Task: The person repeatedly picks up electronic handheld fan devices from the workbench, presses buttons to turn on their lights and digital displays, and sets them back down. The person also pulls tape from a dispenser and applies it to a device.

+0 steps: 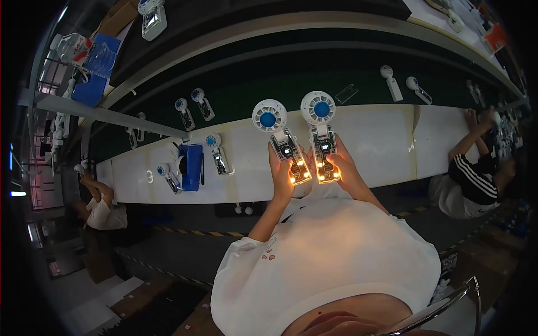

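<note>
Two white handheld fans with round blue-centred heads and clear lit handles are held upright side by side above the white table (pixel 370 145). My left hand (pixel 281 171) is closed round the handle of the left fan (pixel 270 116). Around the handle of the right fan (pixel 318 108) my right hand (pixel 343 165) is closed, its thumb on the front. Orange lights glow at the lower ends of both handles, and a small display shines on each. The two fans do not touch.
Left on the table are a blue bin (pixel 192 168) and two more fans (pixel 217 154). Several fans lie on the green belt (pixel 241 112) beyond. Co-workers sit at far left (pixel 103 207) and right (pixel 471 179). A metal shelf frame (pixel 106 116) crosses the upper left.
</note>
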A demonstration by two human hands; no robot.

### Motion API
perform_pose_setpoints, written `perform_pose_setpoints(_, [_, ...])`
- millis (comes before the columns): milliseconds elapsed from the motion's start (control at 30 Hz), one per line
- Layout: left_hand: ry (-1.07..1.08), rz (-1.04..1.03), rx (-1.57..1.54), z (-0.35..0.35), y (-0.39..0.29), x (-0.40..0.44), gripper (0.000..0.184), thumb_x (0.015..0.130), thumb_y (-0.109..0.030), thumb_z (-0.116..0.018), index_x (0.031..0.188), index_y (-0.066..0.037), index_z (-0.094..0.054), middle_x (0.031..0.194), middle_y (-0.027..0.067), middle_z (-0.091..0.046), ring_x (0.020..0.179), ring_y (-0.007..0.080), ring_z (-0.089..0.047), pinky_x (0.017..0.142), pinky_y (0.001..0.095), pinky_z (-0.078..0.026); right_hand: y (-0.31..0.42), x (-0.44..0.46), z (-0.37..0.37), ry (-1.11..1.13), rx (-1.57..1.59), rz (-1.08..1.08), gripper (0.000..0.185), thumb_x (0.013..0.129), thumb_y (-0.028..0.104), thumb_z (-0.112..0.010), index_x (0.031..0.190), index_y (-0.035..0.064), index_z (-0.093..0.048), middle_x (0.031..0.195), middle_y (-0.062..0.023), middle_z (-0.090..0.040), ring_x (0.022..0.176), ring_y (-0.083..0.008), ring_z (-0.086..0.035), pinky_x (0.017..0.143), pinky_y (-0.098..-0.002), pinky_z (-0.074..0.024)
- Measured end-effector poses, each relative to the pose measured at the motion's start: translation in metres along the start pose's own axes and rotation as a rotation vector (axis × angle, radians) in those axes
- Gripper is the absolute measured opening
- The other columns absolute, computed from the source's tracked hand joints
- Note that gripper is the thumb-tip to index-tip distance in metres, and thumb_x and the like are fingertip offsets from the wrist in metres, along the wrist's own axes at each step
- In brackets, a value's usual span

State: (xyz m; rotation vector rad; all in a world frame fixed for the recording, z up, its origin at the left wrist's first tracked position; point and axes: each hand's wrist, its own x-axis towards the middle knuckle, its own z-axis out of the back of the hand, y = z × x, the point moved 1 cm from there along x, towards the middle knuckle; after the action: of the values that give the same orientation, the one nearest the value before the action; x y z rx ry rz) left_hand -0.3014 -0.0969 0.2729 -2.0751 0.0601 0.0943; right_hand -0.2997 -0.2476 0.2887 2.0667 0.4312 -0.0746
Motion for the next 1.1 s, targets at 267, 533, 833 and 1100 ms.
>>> perform_pose_setpoints(267, [-0.03, -0.014, 0.071, 0.0, -0.003, 0.008, 0.049, 0.071, -0.007, -0.038, 0.119, -0.002, -0.031, 0.092, 0.0142, -0.053, 0.075, 0.0181, -0.057, 0.07, 0.0291, -0.049, 0.014, 0.002, -0.007, -0.012, -0.036, -0.049, 0.063, 0.075, 0.013, -0.041, 0.135, 0.0039, -0.023, 0.102, -0.0155, -0.056, 0.093, -0.02, -0.059, 0.082, -0.0309, -0.0492])
perform_pose_setpoints(533, [0.01, 0.013, 0.007, 0.008, 0.007, 0.014, 0.053, 0.066, -0.013, -0.04, 0.118, -0.003, -0.031, 0.09, 0.0159, -0.052, 0.072, 0.0224, -0.058, 0.058, 0.0357, -0.055, 0.009, 0.011, 0.002, 0.073, 0.029, -0.103, 0.066, 0.07, 0.005, -0.038, 0.134, 0.0049, -0.024, 0.105, -0.0172, -0.055, 0.095, -0.0223, -0.058, 0.083, -0.0338, -0.0492])
perform_pose_setpoints(833, [-0.008, 0.05, 0.056, 0.014, 0.018, 0.027, 0.053, 0.067, -0.011, -0.038, 0.119, -0.005, -0.029, 0.091, 0.0167, -0.051, 0.072, 0.0232, -0.059, 0.057, 0.0364, -0.055, -0.002, 0.028, 0.016, 0.064, 0.02, -0.104, 0.063, 0.071, 0.001, -0.035, 0.132, 0.0048, -0.026, 0.105, -0.0168, -0.056, 0.095, -0.0223, -0.059, 0.083, -0.0343, -0.0494])
perform_pose_setpoints(1100, [0.003, 0.104, 0.064, 0.024, 0.034, 0.041, 0.053, 0.069, -0.009, -0.037, 0.121, -0.005, -0.028, 0.091, 0.017, -0.052, 0.072, 0.0236, -0.059, 0.059, 0.0361, -0.055, -0.022, 0.045, 0.032, 0.043, 0.046, -0.095, 0.059, 0.07, 0.002, -0.037, 0.129, 0.0037, -0.028, 0.104, -0.0172, -0.056, 0.092, -0.0223, -0.06, 0.079, -0.0349, -0.0511])
